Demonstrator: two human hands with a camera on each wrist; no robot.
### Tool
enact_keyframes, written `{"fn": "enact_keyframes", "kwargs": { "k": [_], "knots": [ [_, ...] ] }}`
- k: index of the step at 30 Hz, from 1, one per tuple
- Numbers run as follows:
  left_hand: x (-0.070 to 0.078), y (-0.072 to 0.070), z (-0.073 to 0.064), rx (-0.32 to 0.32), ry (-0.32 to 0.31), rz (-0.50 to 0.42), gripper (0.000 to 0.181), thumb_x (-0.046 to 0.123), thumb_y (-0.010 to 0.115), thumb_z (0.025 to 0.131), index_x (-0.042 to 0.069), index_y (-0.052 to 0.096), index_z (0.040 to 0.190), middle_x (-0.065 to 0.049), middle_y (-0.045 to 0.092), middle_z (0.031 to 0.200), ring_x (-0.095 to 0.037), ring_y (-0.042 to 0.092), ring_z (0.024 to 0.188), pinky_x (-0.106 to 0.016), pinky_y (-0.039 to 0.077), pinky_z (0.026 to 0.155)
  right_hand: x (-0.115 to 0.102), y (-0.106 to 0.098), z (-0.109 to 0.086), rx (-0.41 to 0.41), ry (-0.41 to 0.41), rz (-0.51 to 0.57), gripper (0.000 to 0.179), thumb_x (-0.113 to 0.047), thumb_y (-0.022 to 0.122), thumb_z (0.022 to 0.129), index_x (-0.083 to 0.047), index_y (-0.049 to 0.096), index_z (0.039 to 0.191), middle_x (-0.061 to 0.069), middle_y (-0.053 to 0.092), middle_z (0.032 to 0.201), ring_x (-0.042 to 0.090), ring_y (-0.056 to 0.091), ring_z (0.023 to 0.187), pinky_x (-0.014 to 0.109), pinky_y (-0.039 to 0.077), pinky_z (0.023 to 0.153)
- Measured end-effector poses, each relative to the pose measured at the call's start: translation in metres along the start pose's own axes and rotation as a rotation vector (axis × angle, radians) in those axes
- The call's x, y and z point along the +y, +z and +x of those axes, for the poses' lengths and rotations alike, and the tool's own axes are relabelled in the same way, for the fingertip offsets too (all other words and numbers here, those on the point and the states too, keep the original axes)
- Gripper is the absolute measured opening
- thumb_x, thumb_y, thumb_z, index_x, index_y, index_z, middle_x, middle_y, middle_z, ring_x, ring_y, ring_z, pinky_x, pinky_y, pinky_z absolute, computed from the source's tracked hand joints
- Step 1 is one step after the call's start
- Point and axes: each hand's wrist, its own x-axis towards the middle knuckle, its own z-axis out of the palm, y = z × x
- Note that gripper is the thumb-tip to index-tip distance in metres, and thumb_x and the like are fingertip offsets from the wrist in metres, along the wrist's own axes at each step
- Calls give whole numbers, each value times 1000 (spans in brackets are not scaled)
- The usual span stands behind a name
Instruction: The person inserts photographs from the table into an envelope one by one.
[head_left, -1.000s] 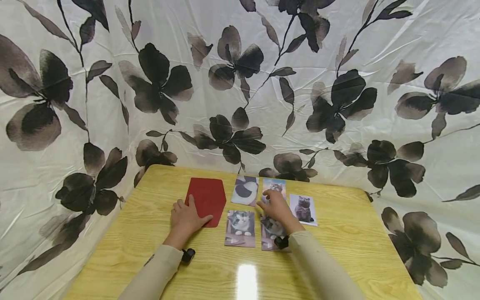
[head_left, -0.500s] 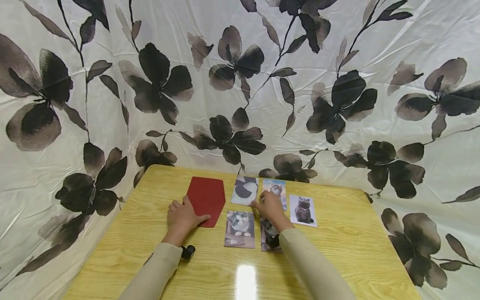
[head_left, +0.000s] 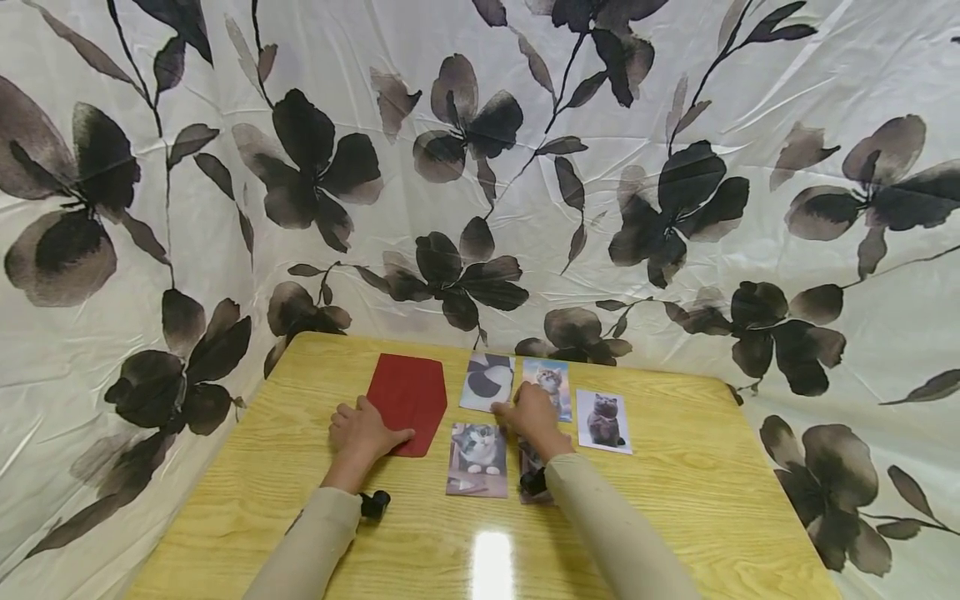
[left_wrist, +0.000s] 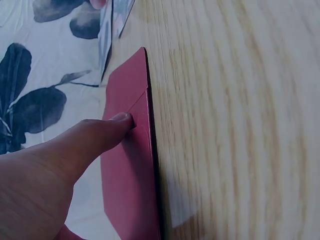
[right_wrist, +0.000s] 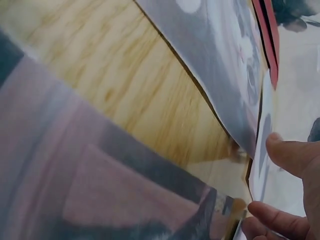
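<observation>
On the left of the table lies a red envelope. My left hand rests at its left side, thumb pressed on the surface in the left wrist view. Over the middle, my right hand touches the lower right corner of a grey-and-white photo card with its thumb. Beside those fingers is a kitten card with a blue sky, its lower left covered by the hand. A cat photo card lies below the thumb. Another cat card is mostly hidden under the right wrist.
To the right lies a card of a dark grey cat. All of it is on a yellow wood-grain table. A white curtain with dark flowers stands close behind the table's far edge.
My right hand has moved left from over the kitten card, uncovering most of it, to the grey-and-white card's corner. My left hand has slid slightly left on the envelope.
</observation>
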Motion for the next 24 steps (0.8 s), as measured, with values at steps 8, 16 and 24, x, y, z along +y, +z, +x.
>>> {"fn": "enact_keyframes", "kwargs": {
  "k": [8, 16, 24],
  "knots": [
    [-5, 1, 0, 0, 26, -56, 99, 53, 89, 79, -21, 46, 128, -37, 41, 117, -51, 42, 115, -59, 43, 94, -4, 9, 4, 18, 62, -36, 56, -54, 88, 85, -9, 54, 80, 8, 56, 76, 25, 56, 62, 40, 46, 55],
    [-7, 5, 3, 40, 86, -180, 105, 45, 86, 85, -22, 32, 145, -42, 39, 129, -57, 41, 123, -65, 41, 102, -15, 7, -2, 46, 91, -142, 54, -55, 88, 84, -10, 59, 82, 10, 62, 81, 33, 65, 76, 54, 56, 75],
    [1, 3, 3, 79, 139, -306, 108, 39, 85, 89, -21, 23, 154, -42, 32, 137, -58, 41, 128, -66, 40, 109, -18, 7, 1, 33, 152, -131, 52, -54, 88, 85, -8, 62, 89, 12, 67, 89, 35, 68, 86, 57, 56, 81]
  ]
}}
